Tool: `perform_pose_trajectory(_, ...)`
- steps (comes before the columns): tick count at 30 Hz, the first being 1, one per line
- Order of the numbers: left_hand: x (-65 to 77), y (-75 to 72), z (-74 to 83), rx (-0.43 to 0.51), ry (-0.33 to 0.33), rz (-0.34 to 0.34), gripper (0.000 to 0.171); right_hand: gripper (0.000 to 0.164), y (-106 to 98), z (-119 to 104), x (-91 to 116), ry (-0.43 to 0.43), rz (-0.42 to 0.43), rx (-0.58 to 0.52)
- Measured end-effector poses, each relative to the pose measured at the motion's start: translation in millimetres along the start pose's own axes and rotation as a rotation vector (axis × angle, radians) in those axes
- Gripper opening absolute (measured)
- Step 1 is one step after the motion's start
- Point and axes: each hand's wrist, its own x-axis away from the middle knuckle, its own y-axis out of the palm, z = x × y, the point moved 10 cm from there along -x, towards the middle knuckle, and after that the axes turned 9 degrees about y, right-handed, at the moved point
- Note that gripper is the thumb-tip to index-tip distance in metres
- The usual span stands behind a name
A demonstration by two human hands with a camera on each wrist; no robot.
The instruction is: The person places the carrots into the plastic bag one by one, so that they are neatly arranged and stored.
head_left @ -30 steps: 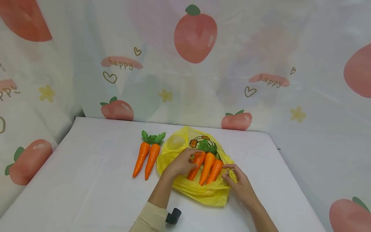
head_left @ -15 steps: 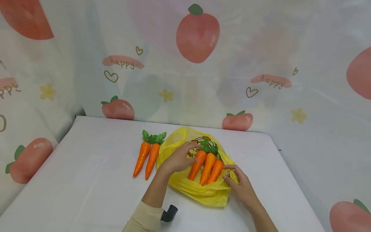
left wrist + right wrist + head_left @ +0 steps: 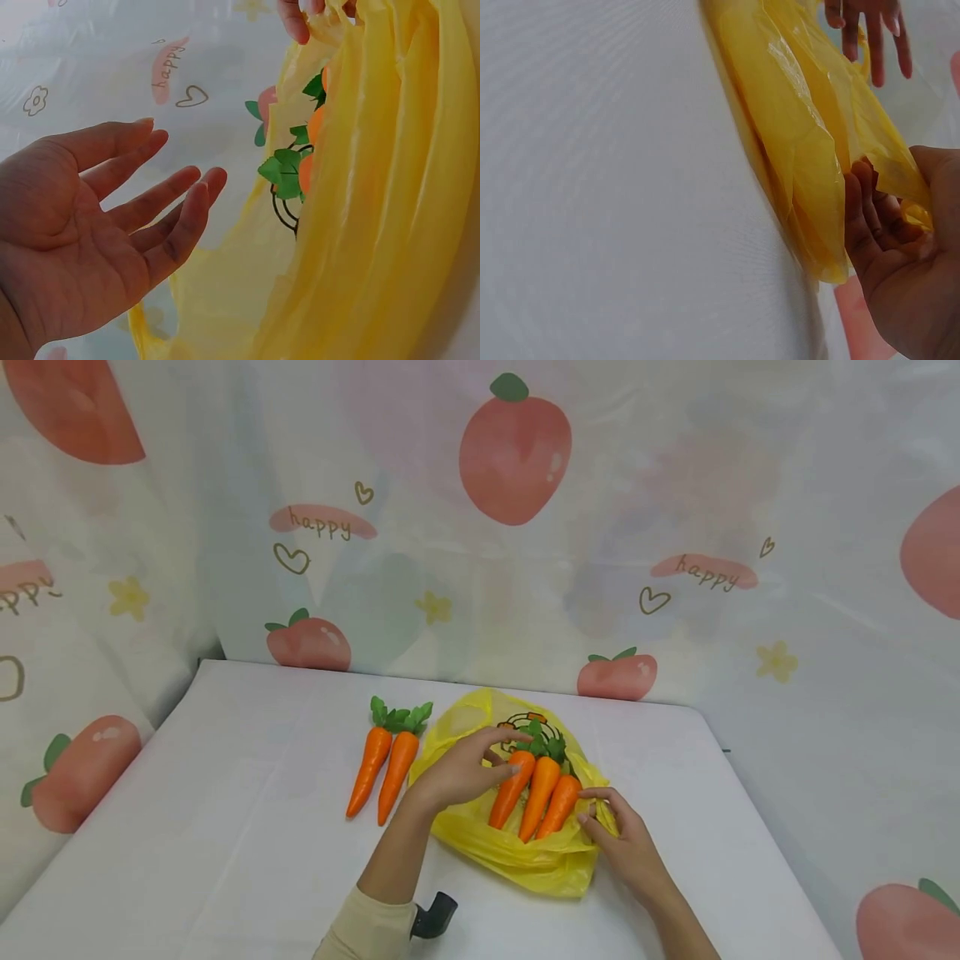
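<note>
A yellow plastic bag (image 3: 517,858) lies on the table with its mouth spread. Three orange carrots with green leafy tops sit in its opening, the middle carrot (image 3: 538,797) between the other two. My left hand (image 3: 465,768) hovers over the bag beside the leftmost carrot (image 3: 512,792); the left wrist view shows its fingers loosely bent with nothing in them. With thumb and fingers, my right hand (image 3: 626,839) holds the bag's right edge, near the rightmost carrot (image 3: 560,806). In the right wrist view, bag film (image 3: 810,150) runs between that thumb and the fingers.
Left of the bag, two more carrots lie side by side: an outer carrot (image 3: 367,775) and an inner carrot (image 3: 397,778). A black fitting (image 3: 435,917) sticks out by the left sleeve. A printed curtain (image 3: 420,527) hangs behind the white table (image 3: 247,827).
My left hand has drawn back from the leftmost carrot, slightly up and to the left, and its fingers have spread. The right hand stays at the bag's edge.
</note>
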Motion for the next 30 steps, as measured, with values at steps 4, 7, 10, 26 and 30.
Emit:
perform_pose_trajectory(4,2.3,-1.9,3.6,0.023,0.008,-0.01,0.04,0.031,0.6,1.2,-0.2,0.015,0.001,0.018)
perform_pose_trajectory(7,3.6,-4.0,7.3,0.038,0.014,-0.013,0.039,0.031,0.8,1.5,-0.3,0.022,0.002,0.024)
perform_pose_trajectory(10,6.0,-8.9,9.6,0.022,0.012,-0.001,0.039,0.031,1.0,1.6,-0.5,0.025,0.001,0.021)
perform_pose_trajectory(26,19.1,-38.0,4.9,-0.005,0.012,0.076,0.043,0.03,2.0,1.0,-0.4,0.017,-0.006,0.002)
perform_pose_trajectory(30,23.6,-45.6,4.4,0.018,0.023,0.103,0.045,0.03,2.2,1.3,-1.3,0.021,-0.004,0.013)
